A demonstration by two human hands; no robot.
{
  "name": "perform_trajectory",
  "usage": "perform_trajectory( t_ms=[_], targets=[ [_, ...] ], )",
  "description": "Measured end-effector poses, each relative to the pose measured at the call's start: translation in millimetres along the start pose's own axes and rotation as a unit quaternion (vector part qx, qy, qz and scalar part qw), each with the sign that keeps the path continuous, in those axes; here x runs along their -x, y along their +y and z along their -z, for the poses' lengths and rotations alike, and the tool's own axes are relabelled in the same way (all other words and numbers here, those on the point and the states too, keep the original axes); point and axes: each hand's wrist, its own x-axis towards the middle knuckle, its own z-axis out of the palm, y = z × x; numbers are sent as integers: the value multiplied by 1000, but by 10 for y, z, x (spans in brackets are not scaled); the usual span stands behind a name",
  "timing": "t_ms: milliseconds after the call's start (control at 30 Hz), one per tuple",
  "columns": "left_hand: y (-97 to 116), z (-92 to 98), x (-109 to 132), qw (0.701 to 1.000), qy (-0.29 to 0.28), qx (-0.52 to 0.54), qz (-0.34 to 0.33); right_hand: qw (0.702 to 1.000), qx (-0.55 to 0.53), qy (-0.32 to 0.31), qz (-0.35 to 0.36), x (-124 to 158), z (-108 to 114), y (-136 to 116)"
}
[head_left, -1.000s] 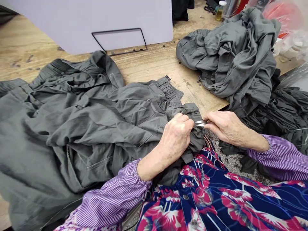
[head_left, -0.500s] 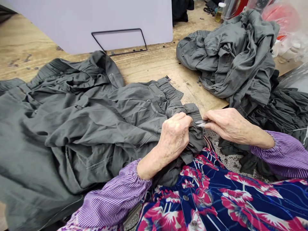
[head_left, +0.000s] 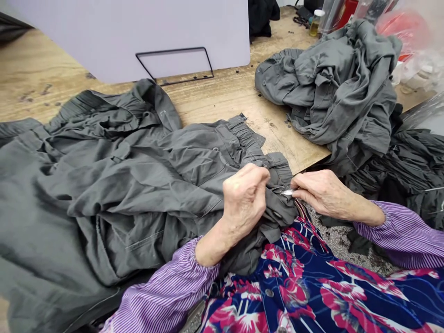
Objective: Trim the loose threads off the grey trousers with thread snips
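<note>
Dark grey trousers (head_left: 194,152) with an elastic waistband lie spread over the table edge and down towards my lap. My right hand (head_left: 326,192) pinches thread snips (head_left: 287,192), whose bright blades point left over the gathered cloth beside the waistband. The blades look closed, and most of the tool is hidden in my fingers. Just left of the tips, my left hand (head_left: 244,194) is curled closed above the cloth. Whatever its fingers may pinch is hidden or too fine to see.
A pile of grey garments (head_left: 333,88) sits at the table's right corner, with more dark cloth (head_left: 405,162) lower down. A pale panel (head_left: 166,27) stands behind on the wooden table (head_left: 215,99). A small bottle (head_left: 316,23) and plastic bags (head_left: 412,51) are at the back right.
My left hand has shifted slightly left, away from the snips. The snip blades, apart before, now look together, and my right hand sits a little lower. The view has tilted slightly.
</note>
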Motion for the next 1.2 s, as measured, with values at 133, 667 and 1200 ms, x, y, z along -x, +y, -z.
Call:
perform_trajectory(
  t_ms=[133,667,1200],
  targets=[
    [-76,159,41,992,101,-24,65,989,-98,55,-97,41,-138,190],
    [27,50,419,981,174,5,82,991,-97,90,-11,159,-102,141],
    [58,-69,480,986,141,-40,74,995,80,33,52,-42,-24,56]
  ],
)
